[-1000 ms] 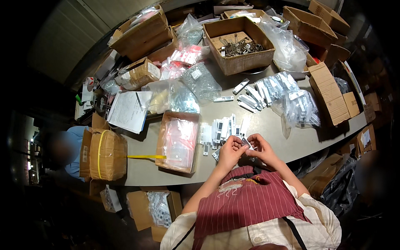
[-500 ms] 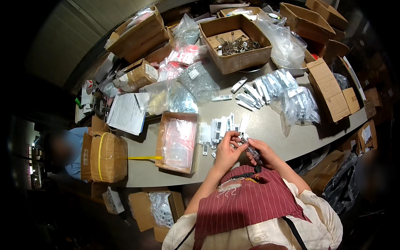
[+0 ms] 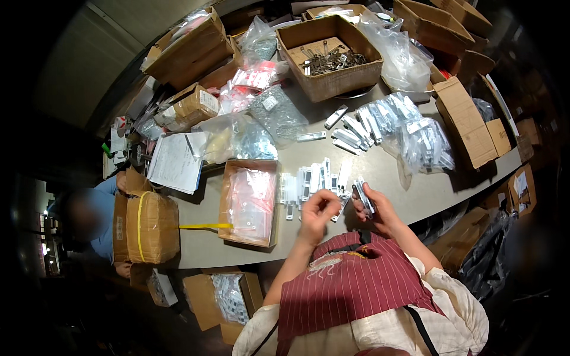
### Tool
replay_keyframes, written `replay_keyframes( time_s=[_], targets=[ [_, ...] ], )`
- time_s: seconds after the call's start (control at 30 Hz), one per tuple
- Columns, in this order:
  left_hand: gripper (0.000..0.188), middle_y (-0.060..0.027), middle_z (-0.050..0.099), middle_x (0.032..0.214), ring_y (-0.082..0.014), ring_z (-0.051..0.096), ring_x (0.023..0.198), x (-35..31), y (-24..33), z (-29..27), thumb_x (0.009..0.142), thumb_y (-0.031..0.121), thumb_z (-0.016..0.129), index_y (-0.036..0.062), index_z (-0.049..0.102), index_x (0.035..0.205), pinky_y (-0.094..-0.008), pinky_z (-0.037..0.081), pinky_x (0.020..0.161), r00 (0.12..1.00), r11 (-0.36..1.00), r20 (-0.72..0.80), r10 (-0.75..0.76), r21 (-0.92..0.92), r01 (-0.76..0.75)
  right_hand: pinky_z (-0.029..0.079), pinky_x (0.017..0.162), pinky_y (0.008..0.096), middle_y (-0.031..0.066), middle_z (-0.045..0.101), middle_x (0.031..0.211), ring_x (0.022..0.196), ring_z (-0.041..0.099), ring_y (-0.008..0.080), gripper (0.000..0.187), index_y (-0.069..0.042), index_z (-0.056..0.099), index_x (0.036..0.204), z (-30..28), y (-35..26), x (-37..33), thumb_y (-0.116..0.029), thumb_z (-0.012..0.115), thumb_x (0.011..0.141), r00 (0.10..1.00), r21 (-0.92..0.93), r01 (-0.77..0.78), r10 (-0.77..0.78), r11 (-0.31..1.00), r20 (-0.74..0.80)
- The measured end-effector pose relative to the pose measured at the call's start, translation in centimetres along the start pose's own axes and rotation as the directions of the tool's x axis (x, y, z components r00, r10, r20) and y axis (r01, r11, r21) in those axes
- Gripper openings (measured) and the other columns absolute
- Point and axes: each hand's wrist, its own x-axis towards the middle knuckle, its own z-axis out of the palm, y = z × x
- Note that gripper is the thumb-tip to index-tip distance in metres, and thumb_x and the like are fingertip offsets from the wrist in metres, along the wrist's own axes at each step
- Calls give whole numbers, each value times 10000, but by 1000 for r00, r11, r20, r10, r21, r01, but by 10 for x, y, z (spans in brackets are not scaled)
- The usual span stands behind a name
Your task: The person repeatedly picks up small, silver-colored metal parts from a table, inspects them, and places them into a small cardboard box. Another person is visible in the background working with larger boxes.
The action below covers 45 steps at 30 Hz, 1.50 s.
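My right hand (image 3: 380, 209) is closed around a slim, grey-white rectangular metal piece (image 3: 362, 197), with the thumb along its side; whether it is one piece or several stacked I cannot tell. To its left my left hand (image 3: 317, 215) is curled with fingertips drawn together, and what they hold, if anything, is hidden. Under and just beyond the left hand lies a group of similar flat pieces (image 3: 306, 180), white with dark windows. Farther back, several more loose pieces (image 3: 354, 132) lie beside clear bags of wrapped pieces (image 3: 425, 145).
A shallow box of clear, pink-edged bags (image 3: 278, 204) stands at the left. Behind are a carton of small metal parts (image 3: 332, 86), a bag of small parts (image 3: 276, 113) and a paper pad (image 3: 173, 163). A co-worker in blue (image 3: 105, 204) is beside a yellow-strapped carton (image 3: 159, 228).
My hands, together around the pieces before, have come apart. The left has moved left and slightly down; the right keeps the metal piece, now held more upright. The co-worker's hands have appeared on the strapped carton.
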Motion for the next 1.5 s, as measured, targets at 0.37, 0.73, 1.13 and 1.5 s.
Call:
replay_keyframes(
  time_s=[0.37,0.73,1.13,1.5],
  targets=[
    [171,-101,485,803,-199,507,683,5,-11,-17,686,117,583,69,424,730,-309,451,526,956,565,198,-216,-774,287,526,742,287,70,631,959,815,629,157,379,-27,588,1142,5,4,2,-372,469,1041,999,17,43,-42,999,-29],
    [232,-57,582,801,-78,487,569,5,-31,-6,810,72,597,11,544,1027,-206,369,448,861,855,66,-504,-104,508,527,697,273,48,624,890,760,616,140,360,-42,595,1126,6,5,-1,-370,476,1038,996,-24,-54,52,998,-75],
    [233,-54,618,738,-94,536,595,4,-38,4,791,126,785,6,610,887,-255,439,546,984,827,-85,-155,534,177,509,629,230,32,618,835,687,590,94,376,-43,607,1113,-9,21,7,-398,534,1011,997,-153,-77,72,985,-37],
    [258,-81,606,685,-120,556,554,-6,-7,16,784,88,793,3,555,734,-282,428,479,944,630,279,178,704,-327,513,632,254,33,603,798,673,580,115,364,-33,612,1015,-16,10,13,-393,566,992,991,-4,-95,94,995,-95]
  ],
)
